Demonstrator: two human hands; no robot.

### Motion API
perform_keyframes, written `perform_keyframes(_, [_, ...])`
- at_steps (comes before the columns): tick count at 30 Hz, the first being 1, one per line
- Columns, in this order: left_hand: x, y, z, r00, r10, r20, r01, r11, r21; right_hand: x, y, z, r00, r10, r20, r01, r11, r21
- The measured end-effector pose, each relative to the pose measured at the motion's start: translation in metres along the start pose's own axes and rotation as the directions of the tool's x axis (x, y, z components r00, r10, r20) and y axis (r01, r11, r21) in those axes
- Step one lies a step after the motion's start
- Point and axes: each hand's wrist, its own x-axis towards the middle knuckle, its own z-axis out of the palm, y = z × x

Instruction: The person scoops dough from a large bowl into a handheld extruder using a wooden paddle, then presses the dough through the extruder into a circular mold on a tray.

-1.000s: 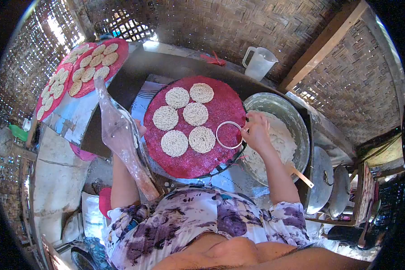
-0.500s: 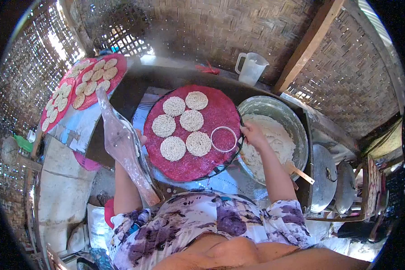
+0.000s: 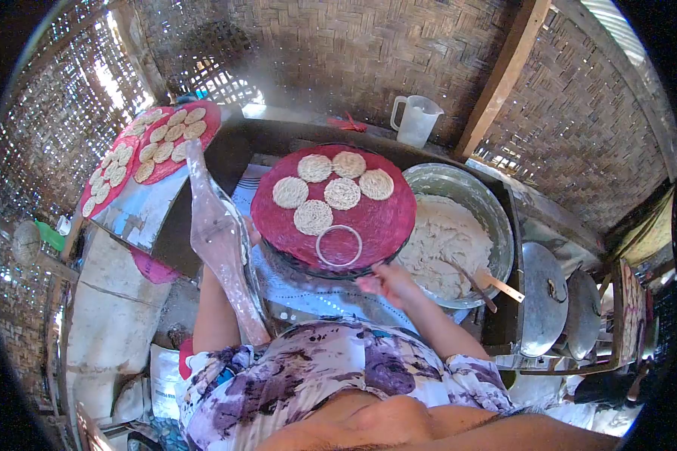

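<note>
A round tray covered in red mesh (image 3: 282,234) bears several coiled, noodle-like discs (image 3: 342,194). A thin white ring (image 3: 339,246) lies on the mesh near the tray's front edge, with no disc inside it. My right hand (image 3: 393,287) is at the tray's lower right rim, fingers apart and slightly blurred; whether it touches the rim I cannot tell. A long wooden tool with a wide middle and two narrow handles (image 3: 220,239), dusted white, slants over my left forearm. My left hand (image 3: 253,231) is mostly hidden behind it, apparently gripping it from below.
A large basin (image 3: 459,177) of pale dough stands right of the tray, with a wooden-handled utensil (image 3: 500,286) in it. Behind stands a plastic pitcher (image 3: 417,122). Red mesh sheets (image 3: 162,169) with more discs lie at left. Metal lids (image 3: 543,301) are at far right.
The tray has turned clockwise, bringing the ring from its right side to the front. My right hand has moved from the right rim toward me, its fingers now apart.
</note>
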Motion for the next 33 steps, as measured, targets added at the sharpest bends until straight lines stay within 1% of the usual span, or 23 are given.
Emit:
perform_keyframes(3, [-0.006,0.018,0.021,0.992,0.099,0.082,-0.116,0.964,0.238,-0.006,0.027,0.006,0.948,0.204,0.245,-0.166,0.972,-0.167])
perform_keyframes(4, [-0.008,0.027,0.029,0.995,0.084,0.054,-0.098,0.937,0.335,-0.009,0.029,0.005,0.920,0.217,0.326,-0.145,0.962,-0.231])
perform_keyframes(6, [-0.010,0.020,0.020,0.994,0.094,0.059,-0.110,0.908,0.405,-0.017,0.027,0.002,0.841,0.258,0.475,-0.088,0.932,-0.350])
perform_keyframes(7, [-0.010,0.017,0.016,0.993,0.099,0.062,-0.116,0.891,0.439,-0.027,0.014,0.008,0.857,0.248,0.451,0.021,0.859,-0.512])
perform_keyframes(8, [-0.008,-0.002,0.004,0.997,0.055,-0.052,-0.029,0.914,0.406,-0.038,-0.006,0.013,0.872,0.233,0.430,0.125,0.744,-0.656])
perform_keyframes(9, [-0.005,-0.006,0.003,0.994,-0.014,-0.112,0.067,0.870,0.488,-0.045,-0.020,0.012,0.885,0.213,0.413,0.218,0.595,-0.774])
perform_keyframes(10, [-0.001,0.002,0.012,0.982,-0.082,-0.171,0.165,0.813,0.558,-0.046,-0.028,0.013,0.874,0.036,0.485,0.366,0.607,-0.705])
perform_keyframes(11, [-0.001,0.010,0.026,0.997,0.052,0.057,-0.077,0.748,0.660,-0.053,-0.041,0.013,0.864,-0.146,0.483,0.493,0.445,-0.747])
perform_keyframes(12, [0.000,0.029,0.051,0.942,0.182,0.282,-0.330,0.654,0.680,-0.071,-0.071,0.033,0.809,-0.318,0.495,0.576,0.258,-0.776])
perform_keyframes(13, [0.001,0.055,0.094,0.856,0.271,0.440,-0.512,0.553,0.657,-0.070,-0.090,0.039,0.700,-0.464,0.542,0.628,0.038,-0.778])
perform_keyframes(14, [0.003,0.025,0.103,0.832,0.285,0.476,-0.547,0.278,0.790,-0.073,-0.105,0.047,0.557,-0.575,0.599,0.622,-0.189,-0.760])
perform_keyframes(15, [-0.005,0.037,0.138,0.887,0.142,0.439,-0.457,0.132,0.880,-0.081,-0.123,0.063,0.474,-0.650,0.594,0.614,-0.240,-0.752])
perform_keyframes(16, [-0.008,0.032,0.161,0.822,0.185,0.538,-0.565,0.156,0.810,-0.091,-0.133,0.079,0.380,-0.716,0.586,0.601,-0.290,-0.745])
perform_keyframes(17, [-0.010,0.027,0.180,0.742,0.232,0.628,-0.667,0.174,0.724,-0.101,-0.133,0.089,0.341,-0.723,0.601,0.533,-0.378,-0.757])
perform_keyframes(19, [-0.011,-0.003,0.208,0.672,0.478,0.566,-0.735,0.334,0.590,-0.118,-0.126,0.101,0.261,-0.723,0.640,0.364,-0.540,-0.759])
perform_keyframes(20, [-0.009,-0.013,0.208,0.669,0.400,0.627,-0.743,0.337,0.578,-0.111,-0.118,0.091,0.127,-0.710,0.693,0.266,-0.649,-0.713])
perform_keyframes(23, [-0.009,-0.013,0.215,0.607,0.142,0.782,-0.766,0.369,0.527,-0.139,-0.093,0.072,0.082,-0.460,0.884,0.103,-0.878,-0.467])
perform_keyframes(25, [-0.015,-0.014,0.220,0.525,-0.051,0.850,-0.768,0.402,0.498,-0.166,-0.094,0.069,0.240,-0.348,0.906,0.358,-0.836,-0.416])
perform_keyframes(26, [-0.019,-0.011,0.223,0.513,0.002,0.858,-0.793,0.383,0.473,-0.177,-0.096,0.068,0.299,-0.281,0.912,0.479,-0.783,-0.398])
perform_keyframes(29, [-0.033,0.009,0.233,0.437,0.127,0.890,-0.868,0.319,0.380,-0.194,-0.099,0.051,0.433,-0.471,0.769,0.563,-0.524,-0.639])
perform_keyframes(30, [-0.037,0.005,0.236,0.422,0.167,0.891,-0.875,0.330,0.353,-0.196,-0.097,0.037,0.445,-0.528,0.723,0.584,-0.441,-0.681])
perform_keyframes(31, [-0.039,0.004,0.238,0.418,0.160,0.894,-0.881,0.313,0.355,-0.199,-0.098,0.032,0.378,-0.645,0.664,0.616,-0.360,-0.701])
perform_keyframes(33, [-0.032,0.008,0.235,0.394,0.154,0.906,-0.897,0.280,0.343,-0.212,-0.116,0.011,0.458,-0.724,0.516,0.602,-0.174,-0.779])
